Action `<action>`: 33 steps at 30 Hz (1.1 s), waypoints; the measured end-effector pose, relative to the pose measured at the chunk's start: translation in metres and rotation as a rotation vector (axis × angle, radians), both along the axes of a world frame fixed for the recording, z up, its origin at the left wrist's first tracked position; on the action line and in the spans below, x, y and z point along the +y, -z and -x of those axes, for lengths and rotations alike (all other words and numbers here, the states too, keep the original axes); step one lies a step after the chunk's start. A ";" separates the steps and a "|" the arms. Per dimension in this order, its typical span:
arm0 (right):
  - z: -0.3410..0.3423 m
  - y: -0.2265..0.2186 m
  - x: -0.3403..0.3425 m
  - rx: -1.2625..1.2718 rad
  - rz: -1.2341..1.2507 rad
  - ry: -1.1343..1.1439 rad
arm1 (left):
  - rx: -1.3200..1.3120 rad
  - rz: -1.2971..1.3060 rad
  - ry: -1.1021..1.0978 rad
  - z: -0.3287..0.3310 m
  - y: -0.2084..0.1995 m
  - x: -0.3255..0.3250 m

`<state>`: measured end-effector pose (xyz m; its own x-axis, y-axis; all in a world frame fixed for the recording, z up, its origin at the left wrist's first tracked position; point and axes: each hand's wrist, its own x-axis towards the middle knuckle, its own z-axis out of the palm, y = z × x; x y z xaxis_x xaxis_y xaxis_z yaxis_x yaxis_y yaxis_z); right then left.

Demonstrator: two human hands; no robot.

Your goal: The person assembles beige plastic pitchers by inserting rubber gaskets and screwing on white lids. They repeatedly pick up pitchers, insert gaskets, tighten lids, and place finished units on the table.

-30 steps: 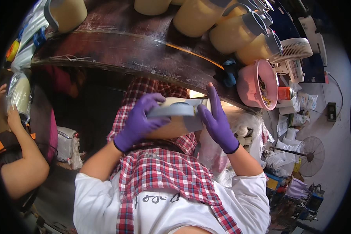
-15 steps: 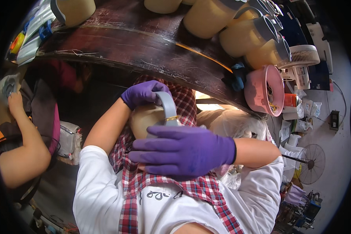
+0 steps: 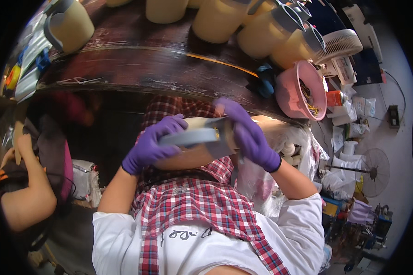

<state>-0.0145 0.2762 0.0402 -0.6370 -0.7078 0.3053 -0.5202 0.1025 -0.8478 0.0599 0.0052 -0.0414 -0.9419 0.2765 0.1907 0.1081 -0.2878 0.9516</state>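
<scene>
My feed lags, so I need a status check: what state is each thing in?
Held jug, tipped on its side
Left hand, gloved, closed on the held jug
Right hand, gloved, blurred, at the grey collar
Table jugs, standing, unheld
Pink basin, uncovered, strands inside
Wire-cage fan, on or off unclear

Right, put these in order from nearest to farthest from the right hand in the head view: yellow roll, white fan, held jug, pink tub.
1. Held jug: immediately left of the right hand.
2. Pink tub: right, by the table's edge.
3. White fan: upper right, beyond the tub.
4. Yellow roll: far left.
</scene>
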 end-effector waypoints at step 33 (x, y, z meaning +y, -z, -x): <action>-0.056 0.158 0.003 -0.394 -0.052 0.481 | 0.514 0.999 -1.736 0.160 -0.036 -0.227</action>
<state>0.0416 0.2794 -0.1180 -0.9458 -0.3217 -0.0451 -0.0545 0.2939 -0.9543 -0.0997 -0.2220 -0.0057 -0.2013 -0.4946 0.8455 -0.1129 0.8691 0.4816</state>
